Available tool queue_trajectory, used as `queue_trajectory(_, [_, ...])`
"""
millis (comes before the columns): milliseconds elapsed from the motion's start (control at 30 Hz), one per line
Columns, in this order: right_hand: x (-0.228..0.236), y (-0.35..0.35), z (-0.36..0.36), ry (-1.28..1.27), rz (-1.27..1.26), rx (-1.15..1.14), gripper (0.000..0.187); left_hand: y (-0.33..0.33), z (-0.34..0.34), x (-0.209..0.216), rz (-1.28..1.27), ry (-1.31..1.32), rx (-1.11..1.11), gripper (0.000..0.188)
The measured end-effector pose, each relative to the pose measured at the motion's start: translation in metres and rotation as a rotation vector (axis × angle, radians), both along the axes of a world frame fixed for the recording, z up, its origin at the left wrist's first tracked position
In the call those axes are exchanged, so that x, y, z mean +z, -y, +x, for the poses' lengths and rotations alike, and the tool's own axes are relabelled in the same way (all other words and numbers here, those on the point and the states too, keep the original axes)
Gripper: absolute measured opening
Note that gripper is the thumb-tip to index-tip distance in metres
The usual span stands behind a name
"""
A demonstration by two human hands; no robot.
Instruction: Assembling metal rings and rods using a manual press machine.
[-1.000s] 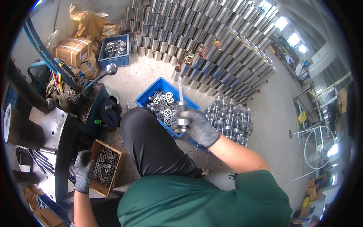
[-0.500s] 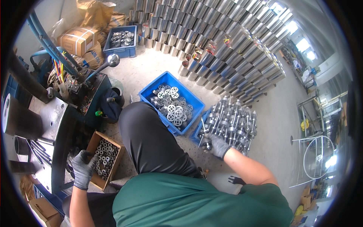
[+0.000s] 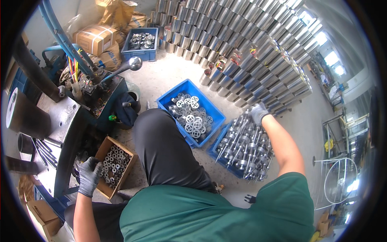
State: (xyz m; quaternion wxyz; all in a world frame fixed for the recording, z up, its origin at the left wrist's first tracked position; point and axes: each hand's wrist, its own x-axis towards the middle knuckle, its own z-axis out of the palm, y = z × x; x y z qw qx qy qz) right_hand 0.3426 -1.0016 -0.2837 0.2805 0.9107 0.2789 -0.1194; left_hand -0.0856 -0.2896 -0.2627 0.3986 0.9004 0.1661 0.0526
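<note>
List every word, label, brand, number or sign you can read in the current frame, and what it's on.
None can be read.
Carton: faint marks, too small to read.
Sack: any print is too blurred to read.
Metal shafts and blue bin of discs: no lettering I can make out.

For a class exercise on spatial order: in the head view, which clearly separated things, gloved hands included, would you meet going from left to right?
Dark cylinder → left hand → lever's ball knob → blue bin of slotted discs → right hand → round wire frame.
</note>
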Motion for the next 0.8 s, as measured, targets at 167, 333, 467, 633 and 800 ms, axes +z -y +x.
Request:
queue_trajectory(167, [-0.005, -0.004, 0.0, -0.097, 0.173, -0.218, 0.037, 0.002, -0.003, -0.005, -0.021, -0.173, 0.029, 0.019])
queue_trajectory(333, [0.008, -0.029, -0.018, -0.038, 0.206, -0.358, 0.042, 0.001, -0.007, -0.013, 0.019, -0.197, -0.027, 0.023])
queue_trajectory(467, [0.021, -0.045, -0.019, 0.004, 0.161, -0.416, 0.043, -0.004, -0.012, -0.022, 0.177, -0.193, -0.13, 0.025])
queue_trajectory(633, [0.01, -0.04, -0.007, -0.115, 0.266, -0.384, 0.038, 0.002, -0.009, -0.007, 0.173, -0.243, -0.138, 0.027])
queue_trajectory(800, [-0.047, -0.02, 0.039, -0.392, 0.128, -0.156, 0.033, 0.002, -0.02, 0.003, 0.269, -0.313, -0.13, 0.028])
